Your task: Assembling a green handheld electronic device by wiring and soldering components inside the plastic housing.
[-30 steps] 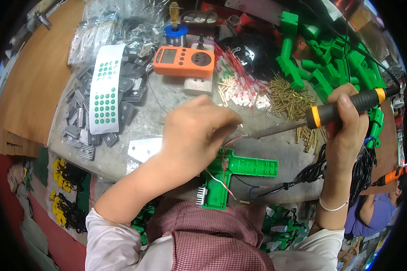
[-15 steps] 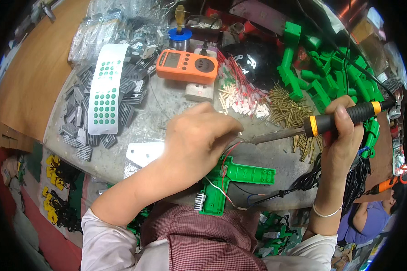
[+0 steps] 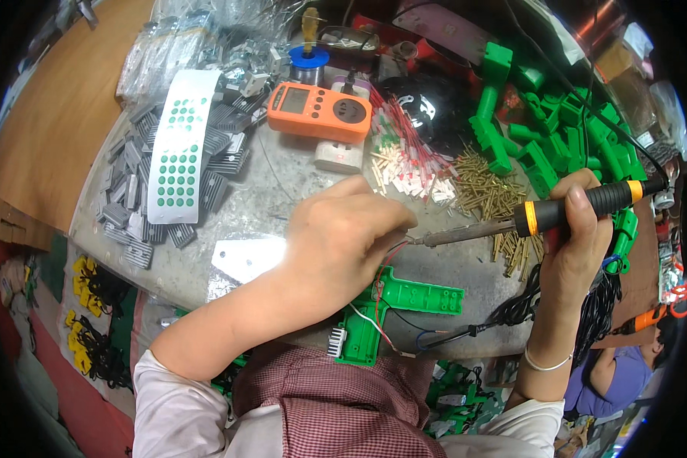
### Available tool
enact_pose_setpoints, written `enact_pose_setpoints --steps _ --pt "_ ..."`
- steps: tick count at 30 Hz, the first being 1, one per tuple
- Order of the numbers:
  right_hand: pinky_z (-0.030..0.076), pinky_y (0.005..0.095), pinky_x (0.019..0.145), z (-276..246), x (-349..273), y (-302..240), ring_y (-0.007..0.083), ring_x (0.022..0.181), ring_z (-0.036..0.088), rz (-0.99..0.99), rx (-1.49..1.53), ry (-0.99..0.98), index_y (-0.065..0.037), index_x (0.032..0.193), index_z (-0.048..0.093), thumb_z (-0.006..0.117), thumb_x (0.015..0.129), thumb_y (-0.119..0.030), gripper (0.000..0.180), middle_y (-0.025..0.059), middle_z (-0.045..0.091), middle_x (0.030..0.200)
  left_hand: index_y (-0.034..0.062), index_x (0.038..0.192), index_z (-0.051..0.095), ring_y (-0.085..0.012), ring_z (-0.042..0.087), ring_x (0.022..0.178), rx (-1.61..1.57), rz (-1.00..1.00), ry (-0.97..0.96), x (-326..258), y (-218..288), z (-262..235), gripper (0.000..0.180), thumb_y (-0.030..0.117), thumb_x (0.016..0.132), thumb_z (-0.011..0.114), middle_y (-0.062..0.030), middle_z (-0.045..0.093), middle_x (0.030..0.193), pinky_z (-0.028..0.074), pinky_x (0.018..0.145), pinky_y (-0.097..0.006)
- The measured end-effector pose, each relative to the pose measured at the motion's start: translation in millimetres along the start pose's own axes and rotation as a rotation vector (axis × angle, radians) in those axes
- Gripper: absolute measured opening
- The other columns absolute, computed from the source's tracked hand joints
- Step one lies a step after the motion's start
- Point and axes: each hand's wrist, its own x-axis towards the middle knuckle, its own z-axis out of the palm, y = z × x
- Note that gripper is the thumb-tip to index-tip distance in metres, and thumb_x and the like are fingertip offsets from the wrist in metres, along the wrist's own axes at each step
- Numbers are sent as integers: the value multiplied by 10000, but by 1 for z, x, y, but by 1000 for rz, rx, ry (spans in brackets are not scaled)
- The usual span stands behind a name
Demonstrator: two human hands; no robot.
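Observation:
My right hand (image 3: 576, 221) is wrapped around the black-and-yellow handle of a soldering iron (image 3: 538, 217). The iron's tip points left and meets the ends of thin red and dark wires (image 3: 389, 254) just below my left fingertips. My left hand (image 3: 347, 237) is closed in a pinch at those wires; its palm side is hidden. Beneath it, near the table's front edge, lies an open green plastic housing half (image 3: 427, 296), shaped like a gun-type tool. A finned grey heat sink (image 3: 336, 342) sits at its lower end. Red and white wires cross it, and a black cord (image 3: 466, 331) leads right.
An orange meter (image 3: 320, 112) stands at the back beside a solder spool (image 3: 308, 65). Grey heat sinks (image 3: 137, 214) lie left under a sticker sheet (image 3: 177, 153). Brass pins (image 3: 488, 183), white-tipped wires (image 3: 412, 168) and green housings (image 3: 561, 141) are piled right. A person in purple (image 3: 614, 378) sits at right.
Both hands stay nearly in place, the iron's tip still at the wire ends. The whole view has shifted slightly.

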Motion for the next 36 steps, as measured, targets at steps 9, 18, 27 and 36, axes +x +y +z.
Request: enact_pose_setpoints --steps 9,18,27,36 --pt "229 185 437 3 0 1 14 486 348 -2 -6 14 -48 827 584 618 894 -338 299 -39 475 651 51 900 709 -260 606 723 -3 -2 -1 -2 -1 0 273 -36 651 775 -73 695 808 493 649 -359" --pt "224 195 434 3 0 3 20 482 328 13 -20 26 -55 813 565 606 894 -360 318 -41 437 650 50 916 709 -264 600 741 -8 -11 -12 -3 0 1 278 -51 661 759 -78 692 817 489 662 -362" --pt "241 190 421 -23 -4 1 25 463 354 0 -59 121 -37 826 599 619 883 -357 326 -28 466 644 30 892 717 -217 607 743 33 -56 -10 -10 23 -29 256 -132 703 656 -84 690 818 461 670 -313" --pt "373 248 660 -70 -42 -31 126 717 457 -198 88 59 1 851 565 547 871 -243 245 83 507 817 21 792 711 -158 598 658 -249 -138 -133 -34 47 -39 194 -115 653 717 -65 697 771 445 586 -262"
